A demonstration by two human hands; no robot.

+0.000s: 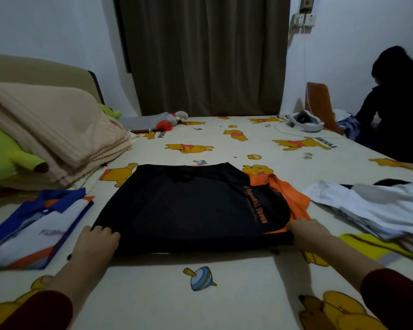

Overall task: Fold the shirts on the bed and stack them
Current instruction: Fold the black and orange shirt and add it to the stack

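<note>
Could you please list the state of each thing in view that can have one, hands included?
Black and orange shirt: partly folded, flat on the bed, near edge gripped at both corners.
Left hand: curled on the shirt's near left corner.
Right hand: curled on the shirt's near right corner.
Blue and white shirt: folded, lying left of the black one.
White clothes: unfolded, in a loose pile.
Beige blanket: folded.
Curtain: drawn shut.

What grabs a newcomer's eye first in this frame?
The black shirt with orange trim, centre of the bed, its near edge gripped by the left hand and right hand. Next, the bright cartoon-bear bedsheet, then the folded blue-and-white shirt at left.
</note>
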